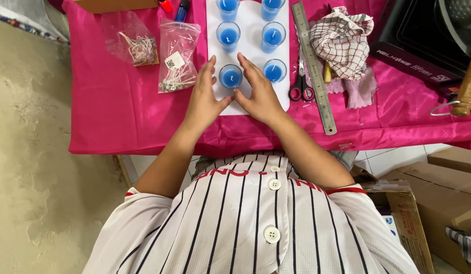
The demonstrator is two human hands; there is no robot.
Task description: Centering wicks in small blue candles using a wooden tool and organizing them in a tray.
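Note:
A small clear glass of blue wax with a white wick (230,77) stands at the near left of a white board (249,30). My left hand (204,99) and my right hand (259,91) flank it with fingers extended, thumbs nearly meeting in front of the glass. Neither hand grips it; whether the fingers touch the glass I cannot tell. Several more blue candle glasses stand in two rows on the board, one (274,70) just right of my right hand.
Two clear bags of wicks (177,58) lie left of the board on the pink cloth (118,116). Right of the board lie a steel ruler (312,61), black scissors (301,86) and a checked rag (343,40). Cardboard boxes (438,203) stand on the floor at right.

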